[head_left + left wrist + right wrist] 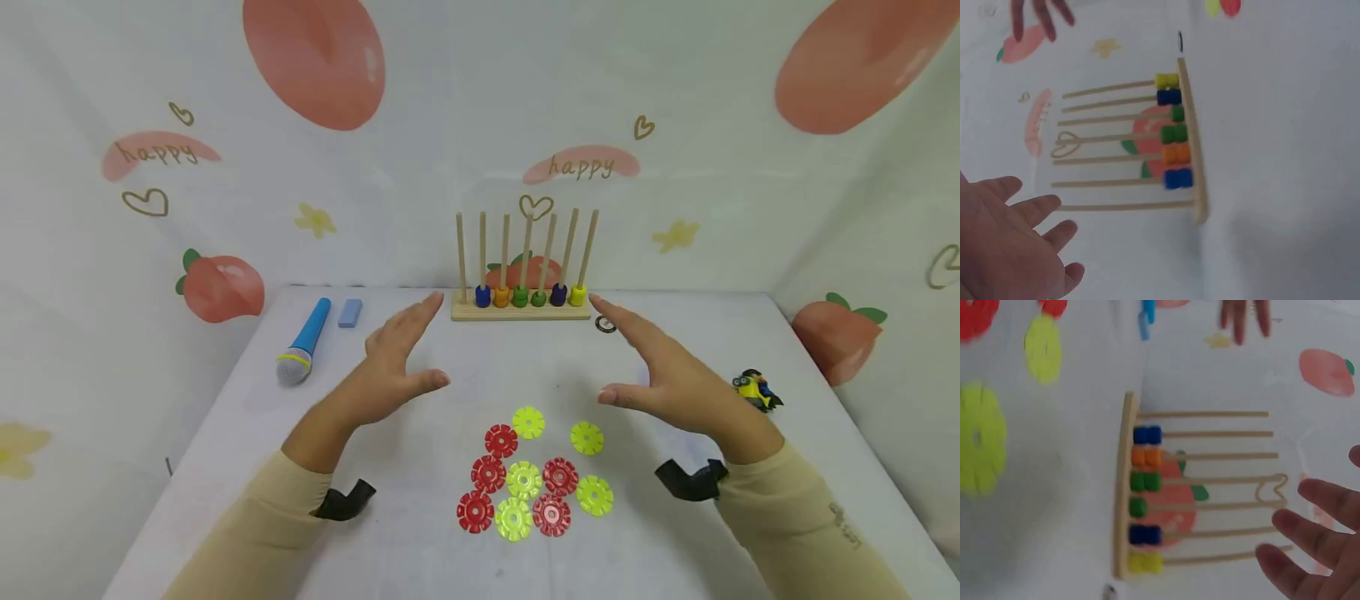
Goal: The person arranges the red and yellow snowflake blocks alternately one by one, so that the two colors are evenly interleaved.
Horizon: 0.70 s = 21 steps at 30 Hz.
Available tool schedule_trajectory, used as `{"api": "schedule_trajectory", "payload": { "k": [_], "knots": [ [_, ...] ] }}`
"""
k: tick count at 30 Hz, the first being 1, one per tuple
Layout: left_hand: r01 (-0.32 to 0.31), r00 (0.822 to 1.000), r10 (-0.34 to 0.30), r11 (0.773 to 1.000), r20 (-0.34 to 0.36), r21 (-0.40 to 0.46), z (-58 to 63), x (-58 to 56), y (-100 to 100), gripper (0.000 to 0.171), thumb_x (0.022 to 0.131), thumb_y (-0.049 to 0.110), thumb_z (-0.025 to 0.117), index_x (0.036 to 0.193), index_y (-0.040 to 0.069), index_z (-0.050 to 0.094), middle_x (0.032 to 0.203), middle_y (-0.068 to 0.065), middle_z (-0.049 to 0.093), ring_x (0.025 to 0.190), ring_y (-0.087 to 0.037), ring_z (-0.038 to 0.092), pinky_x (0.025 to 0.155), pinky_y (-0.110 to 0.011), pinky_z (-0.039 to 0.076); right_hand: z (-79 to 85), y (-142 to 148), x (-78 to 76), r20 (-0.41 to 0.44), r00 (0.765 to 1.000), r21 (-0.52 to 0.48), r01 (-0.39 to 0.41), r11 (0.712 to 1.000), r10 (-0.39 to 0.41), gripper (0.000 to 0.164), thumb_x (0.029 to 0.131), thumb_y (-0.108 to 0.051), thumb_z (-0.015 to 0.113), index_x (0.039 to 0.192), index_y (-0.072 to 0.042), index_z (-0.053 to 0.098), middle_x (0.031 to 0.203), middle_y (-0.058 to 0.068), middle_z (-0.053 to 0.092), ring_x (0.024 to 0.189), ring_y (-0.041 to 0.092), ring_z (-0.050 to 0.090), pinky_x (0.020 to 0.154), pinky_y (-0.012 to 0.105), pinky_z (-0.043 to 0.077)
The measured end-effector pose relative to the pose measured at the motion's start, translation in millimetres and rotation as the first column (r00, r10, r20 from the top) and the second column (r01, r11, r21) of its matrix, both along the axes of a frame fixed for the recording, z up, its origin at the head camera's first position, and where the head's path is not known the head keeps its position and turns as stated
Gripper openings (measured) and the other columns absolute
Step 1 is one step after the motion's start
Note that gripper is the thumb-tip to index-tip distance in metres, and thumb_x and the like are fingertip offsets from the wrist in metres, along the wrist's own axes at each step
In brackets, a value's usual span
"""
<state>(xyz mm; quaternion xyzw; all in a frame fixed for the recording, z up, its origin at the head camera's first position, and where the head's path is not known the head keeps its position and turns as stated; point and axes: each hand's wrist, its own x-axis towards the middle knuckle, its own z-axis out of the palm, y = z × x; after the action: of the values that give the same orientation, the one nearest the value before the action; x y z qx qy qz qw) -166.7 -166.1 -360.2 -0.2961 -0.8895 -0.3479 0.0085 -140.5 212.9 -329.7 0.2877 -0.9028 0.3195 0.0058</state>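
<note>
Both hands hover above the table with nothing in them, palms facing each other. The left hand [390, 367] has its fingers extended and thumb apart, left of the wooden peg rack [521, 312]. To the right, the right hand [667, 375] mirrors it. Between and below them lie several flower-edged plastic discs, some red [488, 474], some yellow-green [524, 481]. At the back stands the rack, its upright rods carrying blue, orange, green, dark blue and yellow beads [577, 296] low down; the leftmost rod is bare. In the left wrist view, spread fingers [1041, 209] show near the rack.
A blue toy microphone [306, 343] and a light blue block [349, 313] lie at the back left. Near the rack's right end is a small round black-and-white piece [605, 323]. A small yellow-and-black toy figure [757, 390] sits right of the right hand. A patterned curtain [450, 125] hangs behind.
</note>
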Motion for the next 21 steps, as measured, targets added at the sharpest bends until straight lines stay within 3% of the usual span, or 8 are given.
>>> {"api": "schedule_trajectory", "payload": {
  "k": [5, 8, 11, 13, 17, 19, 21],
  "knots": [
    [0.049, 0.985, -0.079, 0.98, 0.152, 0.195, -41.7, 5.0, 5, 0.074, 0.091, 0.063, 0.047, 0.153, 0.035, 0.019, 0.154, 0.01, 0.025, 0.14, -0.02, 0.02, 0.103, -0.067, 0.015, -49.0, -19, -0.6, 0.123, 0.989, -0.234, -0.055, 0.971, 0.085, 0.092, 0.082, -0.03, 0.077, 0.152, -0.035, 0.018, 0.147, -0.003, 0.038, 0.129, 0.026, 0.041, 0.095, 0.053, 0.041],
    [0.049, 0.965, -0.101, 0.976, 0.24, 0.212, -64.3, 11.6, 17, 0.066, 0.094, 0.047, 0.056, 0.151, 0.033, 0.026, 0.15, 0.009, 0.035, 0.137, -0.019, 0.027, 0.103, -0.064, 0.021, -80.3, -33, -0.9, 0.244, 0.965, -0.269, -0.033, 0.962, 0.101, 0.087, 0.082, -0.035, 0.076, 0.15, -0.037, 0.023, 0.142, -0.004, 0.044, 0.124, 0.026, 0.046, 0.093, 0.052, 0.042],
    [0.009, 0.949, -0.057, 0.988, 0.31, 0.154, -84.8, 19.2, 31, 0.066, 0.09, 0.047, 0.063, 0.148, 0.033, 0.035, 0.144, 0.013, 0.042, 0.134, -0.015, 0.032, 0.104, -0.058, 0.024, -107.6, -43, -1.3, 0.329, 0.941, -0.229, 0.004, 0.973, 0.074, 0.083, 0.08, -0.044, 0.076, 0.149, -0.034, 0.031, 0.136, -0.003, 0.048, 0.119, 0.022, 0.048, 0.093, 0.048, 0.043],
    [0.0, 0.96, -0.017, 0.998, 0.281, 0.06, -97.4, 22.3, 41, 0.066, 0.084, 0.056, 0.065, 0.143, 0.032, 0.043, 0.138, 0.016, 0.044, 0.129, -0.013, 0.035, 0.103, -0.053, 0.025, -121.7, -48, -1.6, 0.332, 0.942, -0.162, 0.018, 0.987, 0.037, 0.08, 0.078, -0.049, 0.075, 0.146, -0.029, 0.039, 0.131, -0.005, 0.049, 0.118, 0.017, 0.046, 0.095, 0.046, 0.042],
    [-0.029, 0.995, 0.041, 0.991, 0.092, -0.13, -113.2, 23.6, 58, 0.058, 0.076, 0.064, 0.068, 0.125, 0.033, 0.06, 0.127, 0.016, 0.045, 0.116, -0.012, 0.037, 0.089, -0.047, 0.025, -137.8, -56, -2.2, 0.237, 0.971, -0.039, 0.028, 0.999, -0.018, 0.061, 0.082, -0.045, 0.074, 0.135, -0.02, 0.055, 0.123, -0.01, 0.046, 0.116, 0.014, 0.039, 0.096, 0.044, 0.04],
    [-0.059, 0.997, 0.065, 0.984, 0.03, -0.168, -115.8, 23.5, 64, 0.049, 0.075, 0.061, 0.072, 0.115, 0.034, 0.064, 0.121, 0.015, 0.045, 0.11, -0.012, 0.037, 0.084, -0.045, 0.026, -140.7, -59, -2.5, 0.198, 0.98, -0.021, 0.038, 0.999, -0.033, 0.05, 0.084, -0.037, 0.075, 0.128, -0.018, 0.06, 0.12, -0.009, 0.046, 0.115, 0.015, 0.039, 0.094, 0.043, 0.041],
    [-0.084, 0.996, 0.089, 0.983, 0.025, -0.164, -116.7, 23.4, 66, 0.043, 0.074, 0.057, 0.075, 0.107, 0.033, 0.064, 0.115, 0.014, 0.046, 0.106, -0.011, 0.037, 0.083, -0.043, 0.026, -142.2, -61, -3.0, 0.195, 0.979, -0.019, 0.06, 0.998, -0.055, 0.043, 0.084, -0.031, 0.075, 0.122, -0.017, 0.061, 0.118, -0.008, 0.046, 0.113, 0.015, 0.039, 0.093, 0.041, 0.041]
  ]
}}
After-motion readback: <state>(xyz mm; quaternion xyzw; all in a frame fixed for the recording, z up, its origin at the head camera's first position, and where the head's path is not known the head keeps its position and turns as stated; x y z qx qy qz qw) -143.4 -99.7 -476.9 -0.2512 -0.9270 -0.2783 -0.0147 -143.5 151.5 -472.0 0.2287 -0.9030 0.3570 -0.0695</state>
